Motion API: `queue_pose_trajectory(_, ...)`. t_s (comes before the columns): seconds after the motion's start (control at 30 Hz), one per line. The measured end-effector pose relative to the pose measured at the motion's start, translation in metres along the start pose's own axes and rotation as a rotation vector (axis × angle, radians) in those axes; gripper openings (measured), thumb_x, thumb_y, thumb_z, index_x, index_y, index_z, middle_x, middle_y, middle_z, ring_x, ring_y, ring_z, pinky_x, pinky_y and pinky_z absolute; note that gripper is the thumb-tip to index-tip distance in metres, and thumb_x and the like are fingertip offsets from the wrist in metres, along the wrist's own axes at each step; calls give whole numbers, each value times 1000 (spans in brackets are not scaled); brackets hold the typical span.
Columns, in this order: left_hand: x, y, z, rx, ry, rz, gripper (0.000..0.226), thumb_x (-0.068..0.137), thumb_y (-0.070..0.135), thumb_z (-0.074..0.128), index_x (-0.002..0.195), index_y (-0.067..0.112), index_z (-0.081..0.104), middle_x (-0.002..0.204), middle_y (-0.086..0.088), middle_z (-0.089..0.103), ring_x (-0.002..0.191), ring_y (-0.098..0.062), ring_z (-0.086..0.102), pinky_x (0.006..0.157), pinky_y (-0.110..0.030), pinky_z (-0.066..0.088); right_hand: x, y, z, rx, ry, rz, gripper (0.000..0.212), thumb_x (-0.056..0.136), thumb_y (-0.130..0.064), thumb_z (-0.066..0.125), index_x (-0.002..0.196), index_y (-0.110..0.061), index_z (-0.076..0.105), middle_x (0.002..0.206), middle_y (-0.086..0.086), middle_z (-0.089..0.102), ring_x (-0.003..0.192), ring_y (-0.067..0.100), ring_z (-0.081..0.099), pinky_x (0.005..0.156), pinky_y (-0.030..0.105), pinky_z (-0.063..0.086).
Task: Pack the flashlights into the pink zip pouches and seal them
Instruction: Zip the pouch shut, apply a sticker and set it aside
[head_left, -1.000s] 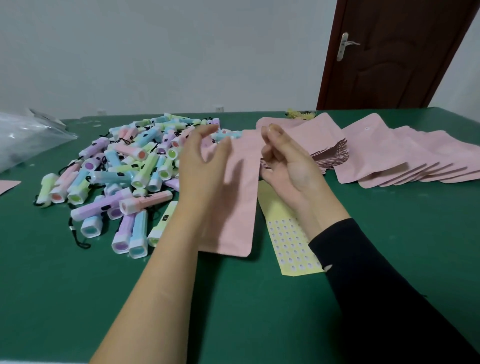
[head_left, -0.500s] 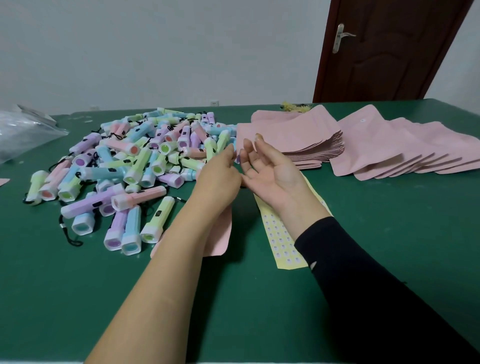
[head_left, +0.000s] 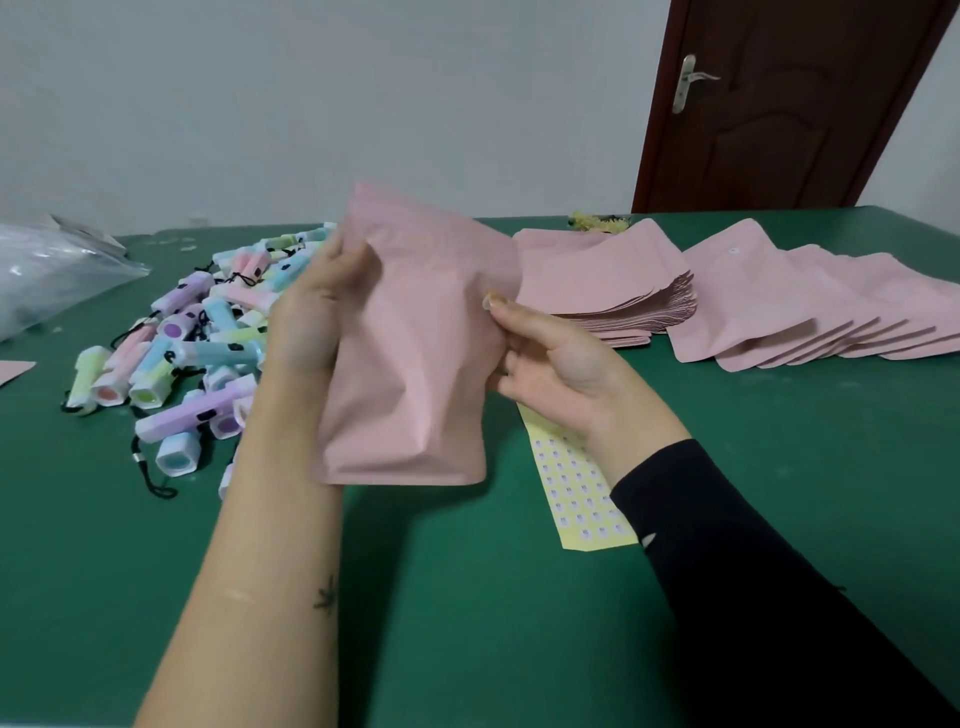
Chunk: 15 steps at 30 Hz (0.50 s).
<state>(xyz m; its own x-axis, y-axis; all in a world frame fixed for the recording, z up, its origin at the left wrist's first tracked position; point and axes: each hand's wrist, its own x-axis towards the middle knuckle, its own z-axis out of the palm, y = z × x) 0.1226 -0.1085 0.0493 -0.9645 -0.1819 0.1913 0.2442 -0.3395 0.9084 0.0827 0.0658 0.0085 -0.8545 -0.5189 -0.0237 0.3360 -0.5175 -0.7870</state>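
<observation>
Matte pink pouch (head_left: 410, 358) held upright above the green surface (head_left: 467, 634), creased and slightly puffed, straight bottom seam nearest the camera. Left grip (head_left: 311, 322) curled round its left edge; right grip (head_left: 550, 358) pinching the right edge between thumb and fingers. Behind the left arm lies a loose heap of pastel plastic flashlights (head_left: 202, 338), square-headed, black cords trailing. Right of the pouch: flat stack of pink pouches (head_left: 608, 280), then a fanned row (head_left: 810, 312). Yellow sticker sheet (head_left: 576, 493), rows of small dots, under the right wrist. Crinkled clear bag (head_left: 47, 280) far left.
</observation>
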Motion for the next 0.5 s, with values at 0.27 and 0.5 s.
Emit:
queue_pose_trajectory(0.27, 2, -31, -9, -141, -202, -399, 19, 80, 14, 63, 85, 7, 80, 94, -14, 75, 82, -28, 74, 68, -39, 60, 0, -5, -2, -54, 335, -236, 11, 85, -4, 68, 81, -12, 73, 77, 4, 73, 72, 14, 68, 76, 37, 57)
queue_pose_trajectory(0.5, 6, -42, -20, -229, -216, -473, 27, 87, 16, 57, 102, 3, 76, 106, -14, 72, 90, -31, 72, 78, -43, 59, -13, -22, -12, -581, 289, -296, 15, 92, -10, 62, 88, -19, 73, 70, -13, 72, 63, -2, 64, 59, 15, 52)
